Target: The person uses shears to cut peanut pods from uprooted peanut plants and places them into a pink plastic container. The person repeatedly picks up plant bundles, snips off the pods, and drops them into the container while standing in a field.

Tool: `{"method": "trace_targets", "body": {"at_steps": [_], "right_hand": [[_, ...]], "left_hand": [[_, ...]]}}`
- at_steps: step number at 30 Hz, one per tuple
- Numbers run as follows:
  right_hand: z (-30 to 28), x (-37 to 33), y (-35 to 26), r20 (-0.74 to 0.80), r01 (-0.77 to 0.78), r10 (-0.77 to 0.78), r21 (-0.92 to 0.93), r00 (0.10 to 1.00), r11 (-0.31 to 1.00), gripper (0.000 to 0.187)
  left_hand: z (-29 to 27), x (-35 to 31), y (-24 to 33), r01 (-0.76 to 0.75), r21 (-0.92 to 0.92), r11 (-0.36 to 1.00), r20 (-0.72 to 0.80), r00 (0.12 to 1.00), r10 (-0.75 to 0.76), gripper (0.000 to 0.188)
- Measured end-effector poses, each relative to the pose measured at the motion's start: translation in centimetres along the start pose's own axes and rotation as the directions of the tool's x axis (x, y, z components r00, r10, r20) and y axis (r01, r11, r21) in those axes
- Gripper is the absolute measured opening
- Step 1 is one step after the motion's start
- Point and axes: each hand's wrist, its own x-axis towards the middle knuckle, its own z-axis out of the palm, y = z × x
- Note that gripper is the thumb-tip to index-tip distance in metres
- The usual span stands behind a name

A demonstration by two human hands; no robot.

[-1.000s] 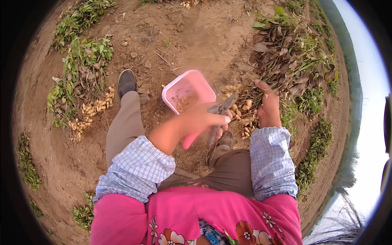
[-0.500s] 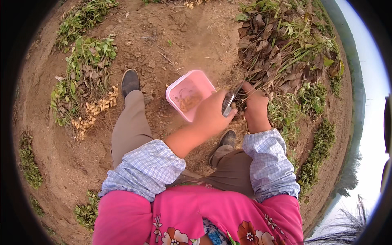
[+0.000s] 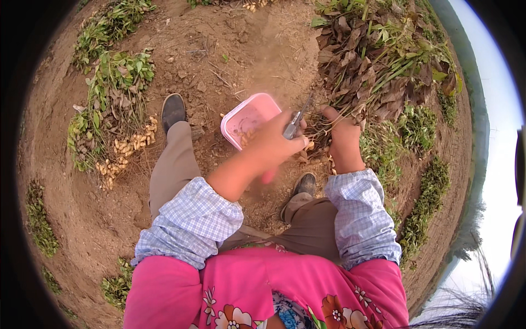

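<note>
My left hand is closed around scissors with grey blades and a pink handle; the blades point up toward a plant's roots. My right hand grips the base of an uprooted peanut plant with brown and green leaves, just right of the scissors. Pale peanut pods hang at the root end between my two hands. A pink plastic tub with a few pods inside sits on the soil right behind my left hand, which partly hides it.
I sit on bare brown soil with my legs out, one dark shoe at the left and another below my hands. A pulled plant with a pile of pods lies to the left. Green plants line the right.
My left hand brought the scissors from above the tub right up to the plant's roots. My right hand closed round the plant's base, and the plant now lies nearer.
</note>
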Motion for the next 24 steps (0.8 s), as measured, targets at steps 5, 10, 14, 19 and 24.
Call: {"method": "trace_targets", "body": {"at_steps": [5,10,14,19,24], "right_hand": [[-2.0,2.3,1.0,-0.122,-0.067,0.042,-0.206,0.992,0.976,0.040],[-2.8,2.3,-1.4,-0.163,-0.095,0.094,0.000,0.982,0.995,0.048],[-4.5,2.7,-1.9,-0.099,-0.102,0.110,0.083,0.989,0.991,0.044],[-5.7,2.9,-2.6,-0.022,-0.163,0.174,0.249,0.985,0.955,0.030],[-6.2,3.2,-2.6,-0.036,-0.121,0.133,0.238,0.990,0.964,0.027]], "left_hand": [[-0.3,-0.4,0.5,-0.046,0.020,0.999,0.152,0.987,0.042,0.029],[-1.6,-0.5,0.7,-0.007,0.173,0.985,0.024,1.000,0.003,0.030],[-2.7,1.4,-1.6,0.118,0.559,0.821,-0.207,0.978,0.001,0.031],[-2.2,1.2,-1.2,0.077,0.324,0.943,-0.089,0.995,-0.050,0.039],[-2.4,0.5,1.0,0.137,-0.184,0.973,0.221,0.971,-0.095,0.026]]}}
